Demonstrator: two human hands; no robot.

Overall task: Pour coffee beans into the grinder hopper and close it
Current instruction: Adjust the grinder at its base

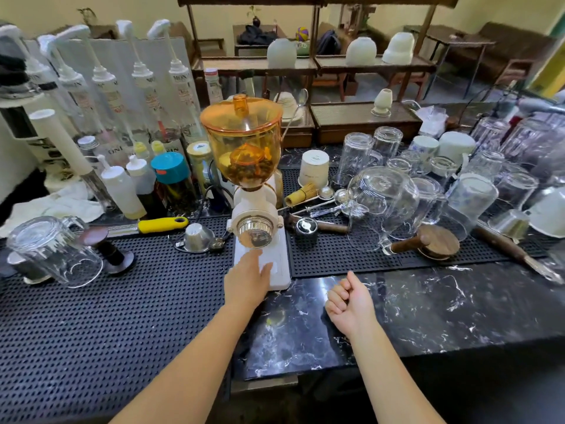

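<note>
A white coffee grinder [260, 209] stands at the middle of the counter with a shiny metal dial on its front. Its amber see-through hopper [243, 139] has its lid [241, 104] on top, and dark coffee beans [249, 172] lie in the bottom of the hopper. My left hand [246, 278] rests flat on the grinder's white base, fingers apart, holding nothing. My right hand [348, 302] hovers over the black marble counter to the right of the base, its fingers curled into a loose fist with nothing visible in it.
Syrup pump bottles [143, 84] and squeeze bottles [122, 191] crowd the back left. Upturned glasses [382, 203] and cups fill the right side, with spoons, a bamboo whisk [298, 194] and wooden tampers [428, 241]. An overturned glass mug [52, 252] lies at the left on the black rubber mat [107, 316].
</note>
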